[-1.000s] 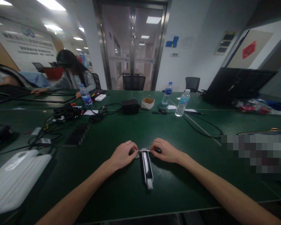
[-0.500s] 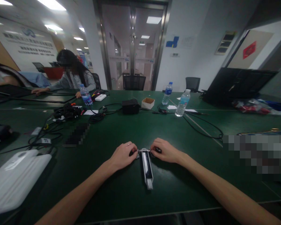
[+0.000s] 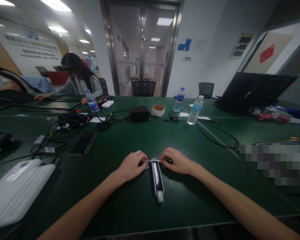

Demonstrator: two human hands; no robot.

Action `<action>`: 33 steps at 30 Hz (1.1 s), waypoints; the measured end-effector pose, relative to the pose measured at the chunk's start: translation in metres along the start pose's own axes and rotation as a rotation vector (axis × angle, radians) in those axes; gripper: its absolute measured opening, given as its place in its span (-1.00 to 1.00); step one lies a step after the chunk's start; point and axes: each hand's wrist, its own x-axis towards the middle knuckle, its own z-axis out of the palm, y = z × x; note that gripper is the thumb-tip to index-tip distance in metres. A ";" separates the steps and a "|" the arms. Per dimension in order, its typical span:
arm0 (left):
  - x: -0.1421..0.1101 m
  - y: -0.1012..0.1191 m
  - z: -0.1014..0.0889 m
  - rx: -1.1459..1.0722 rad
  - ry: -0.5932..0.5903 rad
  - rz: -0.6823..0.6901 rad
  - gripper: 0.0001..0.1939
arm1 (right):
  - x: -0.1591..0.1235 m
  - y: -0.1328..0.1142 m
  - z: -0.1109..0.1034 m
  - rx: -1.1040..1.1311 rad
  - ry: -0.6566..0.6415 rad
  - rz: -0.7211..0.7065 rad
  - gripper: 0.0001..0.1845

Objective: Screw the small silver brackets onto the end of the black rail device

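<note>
A long narrow black and silver device (image 3: 157, 180) lies on the green table (image 3: 145, 213), pointing toward me. My left hand (image 3: 133, 165) rests at the left of its far end, fingers curled and pinched on a small dark part there. My right hand (image 3: 178, 161) is at the right of that same end, fingers closed on another small dark part. What exactly each pinch holds is too small to name.
Two water bottles (image 3: 195, 110) and a small cardboard box (image 3: 158, 110) stand mid-table beside a black box (image 3: 139, 113). Tangled cables (image 3: 65, 126) and a white device (image 3: 17, 186) lie at the left. A person (image 3: 76, 80) sits at the far left; a black bag (image 3: 252, 90) is at the right.
</note>
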 end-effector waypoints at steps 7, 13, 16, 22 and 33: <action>0.000 -0.001 0.001 -0.008 -0.002 -0.010 -0.83 | 0.000 -0.002 -0.002 0.014 -0.005 0.009 -0.89; 0.000 0.000 0.000 -0.011 -0.001 0.002 -0.84 | 0.000 -0.002 -0.002 0.012 -0.004 0.002 -0.90; -0.001 0.000 0.000 -0.007 0.005 -0.005 -0.82 | -0.001 -0.002 -0.002 0.013 -0.008 0.009 -0.89; 0.000 0.000 0.002 0.043 -0.016 -0.010 -0.81 | 0.000 -0.001 -0.001 0.010 -0.003 0.002 -0.89; 0.000 -0.001 0.002 0.038 -0.003 -0.005 -0.80 | 0.001 -0.003 -0.003 0.003 -0.014 0.016 -0.90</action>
